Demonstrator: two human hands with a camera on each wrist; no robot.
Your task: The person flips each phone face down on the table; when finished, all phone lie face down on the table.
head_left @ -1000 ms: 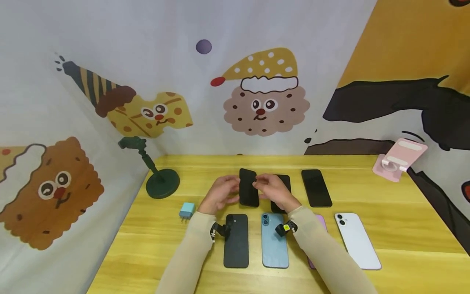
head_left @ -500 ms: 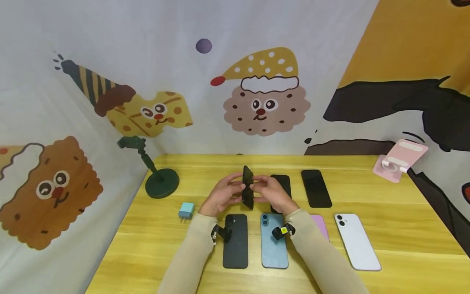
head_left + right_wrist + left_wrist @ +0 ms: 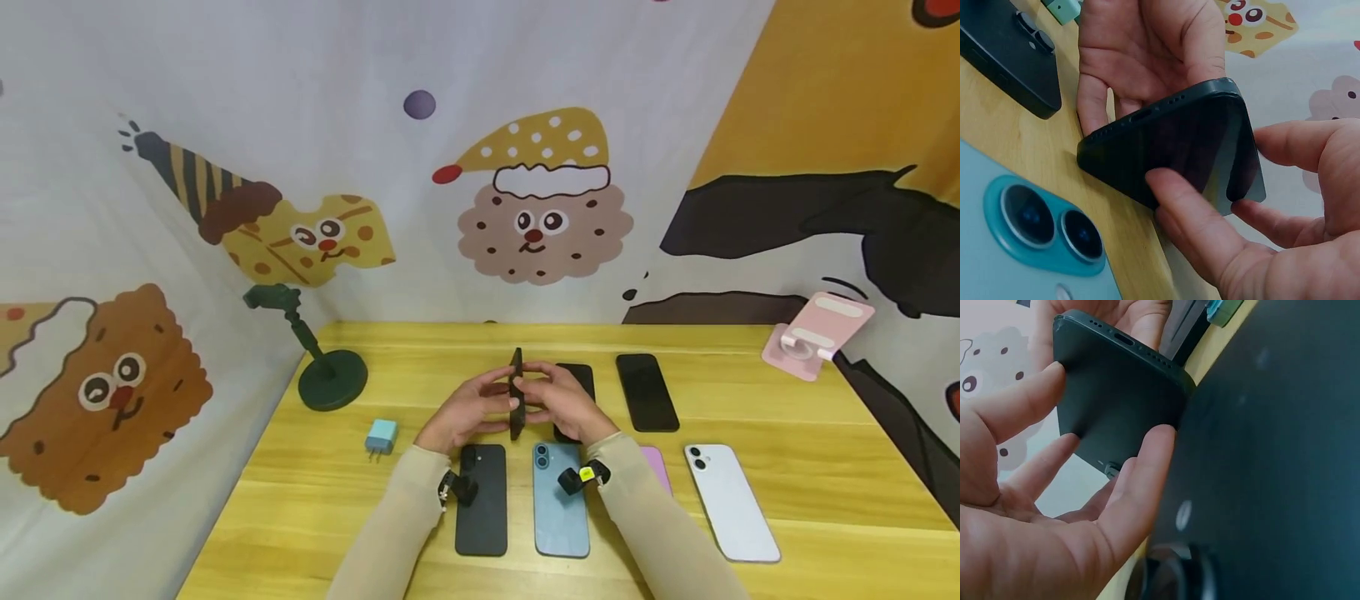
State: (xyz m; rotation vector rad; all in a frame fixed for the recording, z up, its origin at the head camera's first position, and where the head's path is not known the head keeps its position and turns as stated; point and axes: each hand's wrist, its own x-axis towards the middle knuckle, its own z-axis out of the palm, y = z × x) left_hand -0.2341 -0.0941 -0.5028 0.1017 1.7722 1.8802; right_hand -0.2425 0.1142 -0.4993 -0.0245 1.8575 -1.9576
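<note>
The black phone (image 3: 1116, 394) is held edge-on between the two hands, its long axis running away from the person, charging-port end nearest. Left hand (image 3: 468, 412) and right hand (image 3: 562, 400) both grip it by fingertips, the back facing left, the glossy face right; neither is clearly nearer (whether its lower edge touches the bench (image 3: 825, 467), I cannot tell).

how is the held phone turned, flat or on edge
On edge: the head view shows the held phone as a thin strip between left hand and right hand. Whether it touches the table is unclear.
</note>
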